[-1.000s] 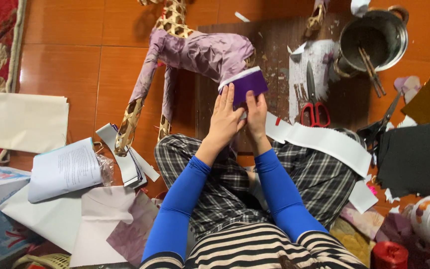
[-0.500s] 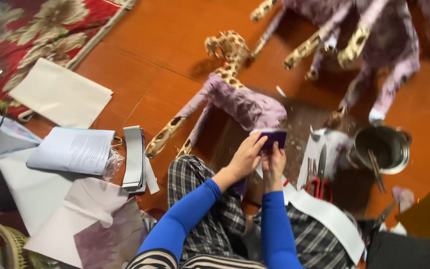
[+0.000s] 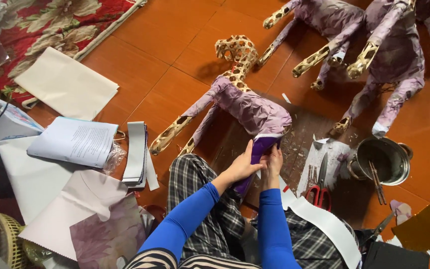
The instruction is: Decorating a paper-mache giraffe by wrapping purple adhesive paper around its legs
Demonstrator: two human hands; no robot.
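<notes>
- While the person is sitting on the orange tiled floor (image 3: 175,60), a woven animal frame (image 3: 235,99) is standing just in front of the knees, its body mostly wrapped in pale purple paper, its open-weave head and lower legs showing bare.
- Behind it, near the top right, more wrapped animal frames (image 3: 374,45) are lying well apart from the one in hand.
- At left, white and flowered paper sheets (image 3: 65,84) are lying loose; a stack of cut strips (image 3: 136,152) is sitting beside a bagged bundle of papers.
- A metal pot (image 3: 381,159) with brushes or sticks in it is standing to the right, with red-handled scissors (image 3: 318,192) just beside it on a scrap-strewn board.
- A dark purple paper piece (image 3: 262,149) is sitting at the frame's rear end, draping down between the hands.
- The left hand (image 3: 242,164) is curling loosely, fingers pressing the purple piece against the frame; the right hand (image 3: 273,162) is doing likewise, fingers bent and pinching its edge. Neither is closing fully; both are touching paper.
- Judgement: the frame is looking light, hollow and fairly stiff yet crushable; the paper is looking thin, soft, likely damp with paste and quick to tear. Best holding is by the body or upper legs, smoothing the paper with flat fingertips rather than pulling.
</notes>
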